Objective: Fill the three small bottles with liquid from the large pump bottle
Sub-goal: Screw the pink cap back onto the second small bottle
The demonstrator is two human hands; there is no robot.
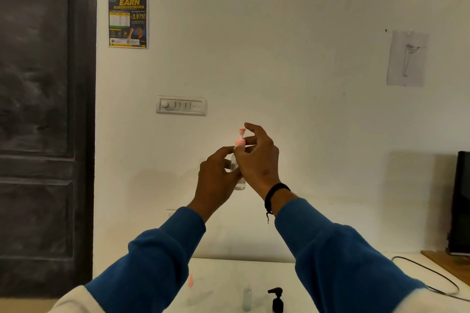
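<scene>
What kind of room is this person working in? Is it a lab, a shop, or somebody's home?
Most likely a plain office or a room in a home, not a lab. A promotional poster hangs on the white wall beside a dark wooden door, a household switch panel sits below it, and a dark monitor stands at the right.

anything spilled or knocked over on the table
Nothing stands out. The black pump bottle and two small bottles stand upright on the white table, with no visible spill, though the view is blurred.
</scene>
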